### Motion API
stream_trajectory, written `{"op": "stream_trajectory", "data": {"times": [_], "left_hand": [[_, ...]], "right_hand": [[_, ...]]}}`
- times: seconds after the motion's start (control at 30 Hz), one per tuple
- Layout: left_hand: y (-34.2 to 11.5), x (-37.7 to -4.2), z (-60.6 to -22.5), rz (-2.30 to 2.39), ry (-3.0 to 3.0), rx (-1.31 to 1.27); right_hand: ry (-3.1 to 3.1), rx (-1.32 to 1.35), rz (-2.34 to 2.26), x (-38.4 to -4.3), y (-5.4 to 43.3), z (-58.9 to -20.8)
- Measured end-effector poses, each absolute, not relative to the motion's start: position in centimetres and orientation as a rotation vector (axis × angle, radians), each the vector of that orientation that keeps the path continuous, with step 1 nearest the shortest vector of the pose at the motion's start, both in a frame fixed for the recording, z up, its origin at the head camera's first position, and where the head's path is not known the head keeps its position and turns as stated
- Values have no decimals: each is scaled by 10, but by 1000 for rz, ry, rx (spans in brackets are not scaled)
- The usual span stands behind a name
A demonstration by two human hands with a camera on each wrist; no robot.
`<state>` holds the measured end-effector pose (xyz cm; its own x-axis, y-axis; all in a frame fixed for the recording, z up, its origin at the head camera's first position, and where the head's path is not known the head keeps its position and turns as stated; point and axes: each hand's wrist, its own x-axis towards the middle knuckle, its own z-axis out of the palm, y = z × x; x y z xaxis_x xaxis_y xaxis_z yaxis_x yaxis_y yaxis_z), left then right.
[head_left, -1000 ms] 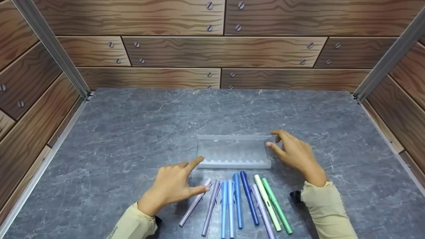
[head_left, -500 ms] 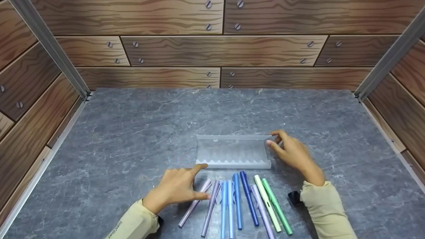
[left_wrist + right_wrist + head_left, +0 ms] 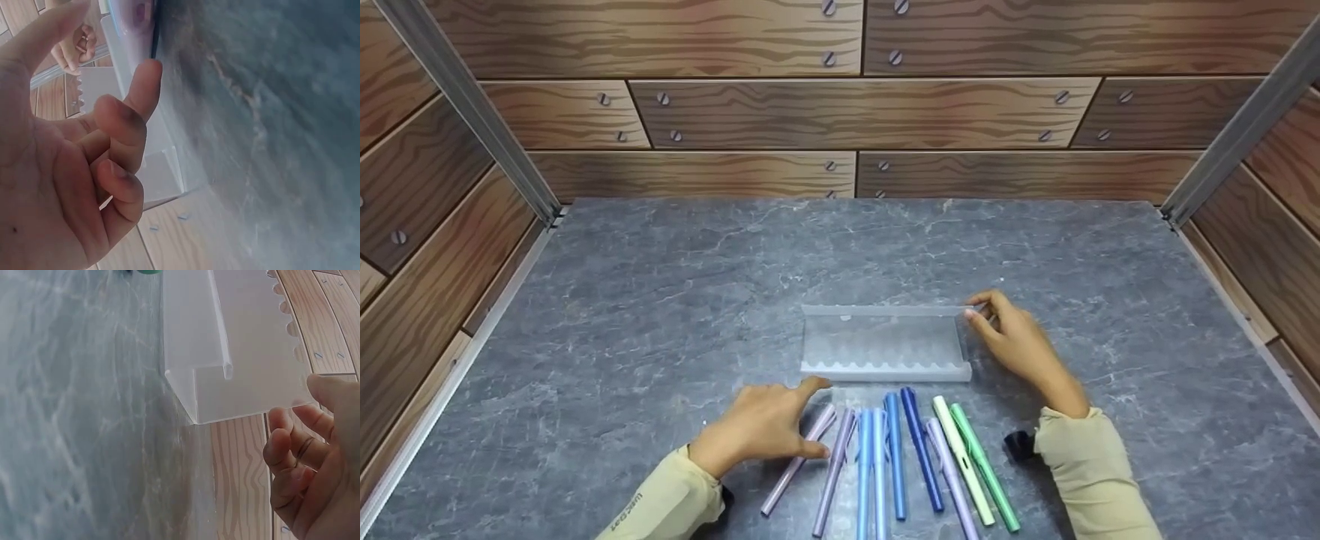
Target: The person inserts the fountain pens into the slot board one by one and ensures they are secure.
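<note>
A clear plastic pen stand [image 3: 885, 341] with a scalloped front ledge lies on the table in the head view. My right hand [image 3: 1020, 345] pinches its back right corner between thumb and index finger; the right wrist view shows the panel [image 3: 253, 332] reaching the fingertips. My left hand [image 3: 761, 420] hovers over the leftmost lilac pen [image 3: 782, 486], thumb and index finger spread apart. In the left wrist view the other fingers bend loosely beside a pale purple pen [image 3: 135, 34], with nothing gripped. Whether a fingertip touches that pen, I cannot tell.
Several more pens fan out in front of the stand: a purple pen [image 3: 831, 480], a dark blue pen [image 3: 922, 454], a pale green pen [image 3: 964, 461] and a green pen [image 3: 990, 480] among them. A wood-patterned wall [image 3: 855, 112] rises behind the grey marbled table [image 3: 675, 277].
My left hand has moved from the stand's left edge down toward the leftmost pen. My right thumb has shifted slightly up at the stand's back right corner. The stand and pens stay put.
</note>
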<state>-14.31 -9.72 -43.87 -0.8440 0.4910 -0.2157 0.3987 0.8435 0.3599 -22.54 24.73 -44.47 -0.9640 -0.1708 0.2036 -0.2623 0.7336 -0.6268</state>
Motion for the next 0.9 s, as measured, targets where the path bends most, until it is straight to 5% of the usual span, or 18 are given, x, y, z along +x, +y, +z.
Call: {"op": "stream_trajectory", "data": {"times": [0.9], "left_hand": [[-93,-148,-442,416,2623,690]], "right_hand": [[-2740,283,1267,-230,246,-450]]}}
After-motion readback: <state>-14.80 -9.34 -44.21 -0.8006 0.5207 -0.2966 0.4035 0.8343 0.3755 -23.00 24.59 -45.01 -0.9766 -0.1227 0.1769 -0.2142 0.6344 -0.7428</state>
